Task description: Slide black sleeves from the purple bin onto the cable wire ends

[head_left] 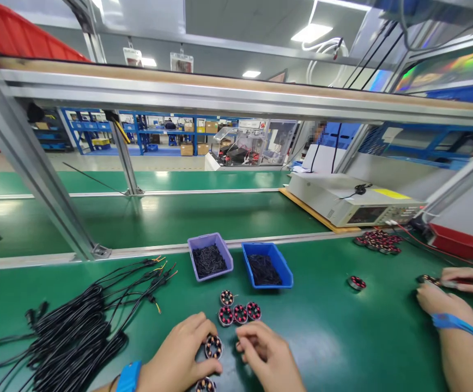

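My left hand (181, 348), with a blue wrist strap, has its thumb and fingers around a small round motor stator (213, 347) with copper-coloured windings. Below it, partly cut off by the frame's bottom edge, lies another stator (206, 385). My right hand (267, 351) is just to the right, its fingers curled and pinched together; whatever they hold, if anything, is hidden. In front of the hands sit several stators, among them a copper-toned one (227, 297) and red-and-black ones such as the middle one (240, 313).
A purple bin (230, 265) and a blue bin (287, 279) hold small black pieces. Black cables (77, 332) lie left. At right are a co-worker's hands (444, 299), a lone stator (357, 282), a stator pile (377, 241), a red tray (459, 242) and a bench instrument (355, 201).
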A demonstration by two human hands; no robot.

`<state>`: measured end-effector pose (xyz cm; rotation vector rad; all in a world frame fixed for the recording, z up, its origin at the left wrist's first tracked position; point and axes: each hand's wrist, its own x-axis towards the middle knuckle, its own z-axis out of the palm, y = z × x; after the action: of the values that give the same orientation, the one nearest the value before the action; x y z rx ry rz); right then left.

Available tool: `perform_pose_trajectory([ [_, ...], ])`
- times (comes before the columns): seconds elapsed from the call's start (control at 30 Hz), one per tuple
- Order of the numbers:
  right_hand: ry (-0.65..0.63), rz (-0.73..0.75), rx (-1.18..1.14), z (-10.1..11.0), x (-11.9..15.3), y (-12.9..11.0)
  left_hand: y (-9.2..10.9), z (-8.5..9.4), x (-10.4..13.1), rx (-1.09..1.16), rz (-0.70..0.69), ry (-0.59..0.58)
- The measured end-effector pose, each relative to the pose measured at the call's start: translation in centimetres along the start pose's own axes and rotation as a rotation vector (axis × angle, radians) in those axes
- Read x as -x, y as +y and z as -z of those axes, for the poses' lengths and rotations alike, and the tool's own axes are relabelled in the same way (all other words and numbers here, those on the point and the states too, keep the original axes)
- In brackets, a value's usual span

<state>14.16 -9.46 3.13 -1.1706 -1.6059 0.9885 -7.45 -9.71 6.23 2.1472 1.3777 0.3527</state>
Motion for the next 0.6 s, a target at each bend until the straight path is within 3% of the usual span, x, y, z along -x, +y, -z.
perform_pose_trajectory([
  [0.1,-0.056,-0.041,0.049,-1.5,1.6,1.1,0.1,-0.8,0.0,-0.020,0.001,0.049],
  [0.3,-0.163,0.144,0.308,-1.6,0.7,-0.4,-0.3,-1.3,0.2,-0.038,-0.040,0.069],
  [0.43,-0.148,0.218,0.348,-1.7,0.7,-0.8,-0.5,-1.0,0.3,-0.058,-0.070,0.060],
  [0.5,-0.119,0.181,0.297,-1.7,1.0,-0.6,-0.6,-1.0,0.3,-0.064,-0.089,0.050],
  [0.6,-0.072,-0.025,0.072,-1.7,1.4,0.0,-0.8,-1.2,0.3,-0.072,-0.097,0.044],
])
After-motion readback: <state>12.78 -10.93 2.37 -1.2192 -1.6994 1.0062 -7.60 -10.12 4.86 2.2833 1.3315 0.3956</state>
